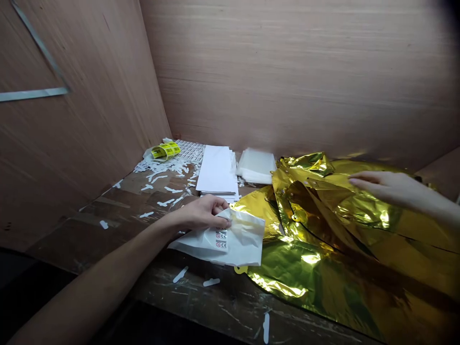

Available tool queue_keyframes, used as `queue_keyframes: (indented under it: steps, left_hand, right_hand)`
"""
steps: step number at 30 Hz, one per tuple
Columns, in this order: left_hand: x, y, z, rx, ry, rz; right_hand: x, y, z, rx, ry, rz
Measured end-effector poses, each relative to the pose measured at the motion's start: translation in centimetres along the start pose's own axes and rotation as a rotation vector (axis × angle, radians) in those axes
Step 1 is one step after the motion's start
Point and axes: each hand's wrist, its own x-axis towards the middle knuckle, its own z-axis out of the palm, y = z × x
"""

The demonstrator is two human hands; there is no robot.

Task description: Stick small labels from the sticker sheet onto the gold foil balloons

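Note:
My left hand [204, 213] pinches the upper edge of a clear plastic bag [247, 239] low over the table. Small printed labels with a CE mark [221, 238] show on the bag, and something pale seems to lie inside it. Over the gold foil sheets [345, 220] on the right is my right hand [381, 189], its fingers stretched out and holding nothing. Whether its fingertips touch the foil I cannot tell. The bag's right side lies against the foil's left edge.
Behind the bag stand a stack of white paper [215, 170] and a stack of clear bags [256, 165]. A yellow label roll [165, 151] and sheets of small labels [190, 150] lie at the back left. White paper scraps [172, 189] litter the table. Wooden panels [287, 72] enclose the back and sides.

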Motion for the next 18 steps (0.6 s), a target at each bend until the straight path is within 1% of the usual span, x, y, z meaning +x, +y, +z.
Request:
queue_keyframes:
  steps: [2,3,4,6,7,8,9,10,11,12,14,16,18]
  left_hand:
    - [0.1,-0.1,0.1,-0.015,0.026,0.013]
    - [0.1,-0.2,0.1,-0.018,0.028,0.017]
    - [0.2,-0.2,0.1,-0.018,0.028,0.019]
    - [0.2,-0.2,0.1,-0.011,0.024,0.019]
    - [0.2,-0.2,0.1,-0.006,0.021,0.017]
    - [0.2,-0.2,0.1,0.002,0.016,0.018]
    - [0.2,-0.2,0.0,0.013,0.010,0.023]
    - [0.2,-0.2,0.0,0.029,0.006,0.033]
    - [0.2,-0.2,0.1,0.046,0.002,0.044]
    - [0.2,-0.2,0.1,0.066,-0.002,0.056]
    - [0.2,-0.1,0.4,0.110,-0.018,0.078]
    - [0.0,0.1,0.9,0.158,-0.040,0.094]
    - [-0.3,0.5,1.5,0.226,-0.057,0.117]
  right_hand:
    - [-1.2,-0.7,-1.9,-0.034,0.081,0.112]
    - [-2.5,-1.7,-2.6,-0.056,0.157,0.142]
    - [-4.1,-3.1,-3.1,-0.071,0.251,0.125]
    - [-8.2,-7.1,-3.1,0.012,0.463,-0.059]
    - [-10.3,-9.5,-2.7,0.088,0.487,-0.224]
    - [-12.3,-11.8,-2.1,0.176,0.540,-0.405]
    - [-14.0,-14.0,-1.4,0.230,0.505,-0.556]
    - [-15.3,-16.1,-0.6,0.251,0.445,-0.659]
    - [-16.2,-17.9,0.2,0.262,0.394,-0.720]
    - [-16.7,-19.4,0.9,0.278,0.353,-0.751]
    - [-16.5,-21.7,2.1,0.315,0.304,-0.769]
    - [-15.5,-23.3,3.1,0.378,0.255,-0.776]
    - [-14.3,-24.4,4.0,0.475,0.154,-0.787]
